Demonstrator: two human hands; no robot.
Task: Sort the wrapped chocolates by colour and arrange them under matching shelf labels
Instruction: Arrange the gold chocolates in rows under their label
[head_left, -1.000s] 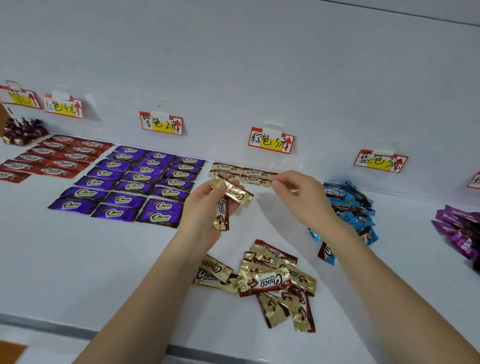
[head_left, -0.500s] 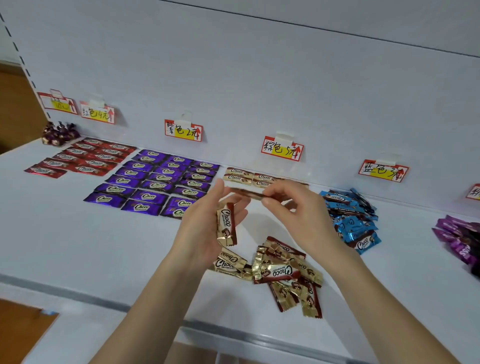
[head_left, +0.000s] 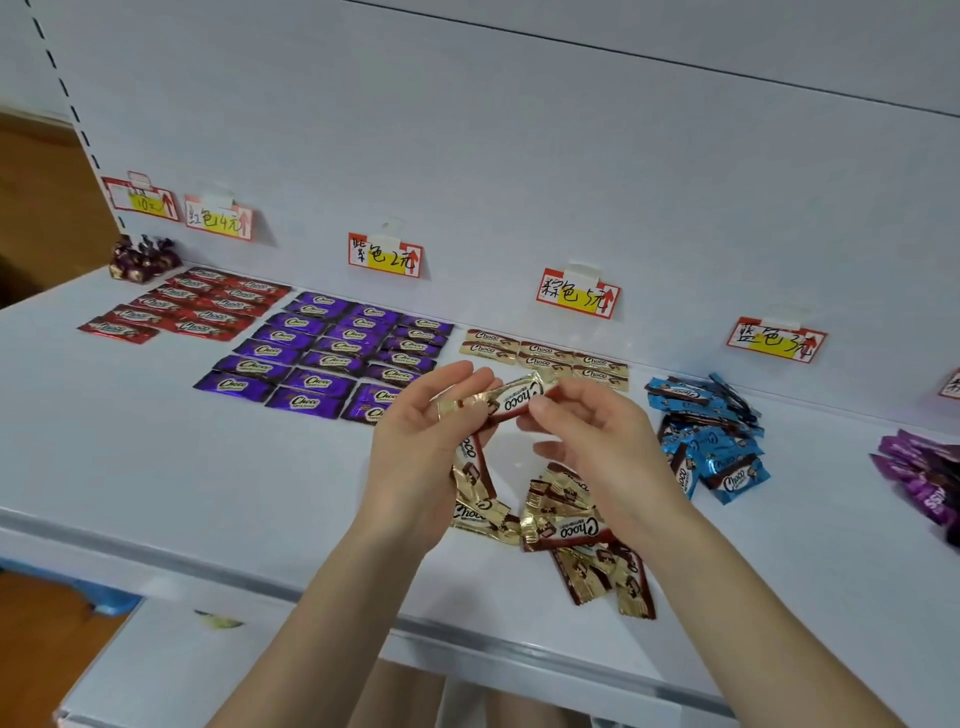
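Both hands hold one gold-wrapped chocolate (head_left: 506, 401) level above the shelf: my left hand (head_left: 421, 447) pinches its left end, my right hand (head_left: 597, 441) its right end. A second gold chocolate (head_left: 471, 465) hangs from my left palm. Under my hands lies a loose pile of gold chocolates (head_left: 563, 525). A few gold ones (head_left: 545, 356) lie in rows below the fourth label (head_left: 577, 293). Red chocolates (head_left: 187, 306) and purple chocolates (head_left: 332, 353) lie in neat rows under their labels.
A heap of blue chocolates (head_left: 711, 436) lies under the blue label (head_left: 776, 340). Magenta chocolates (head_left: 919, 467) sit at the right edge. Dark twisted sweets (head_left: 143, 257) sit at the far left. The shelf's front edge (head_left: 467, 642) runs below my wrists.
My right hand came back from the row at the back and took the free end of the upper gold chocolate in my left hand. Both hands now hold it level.
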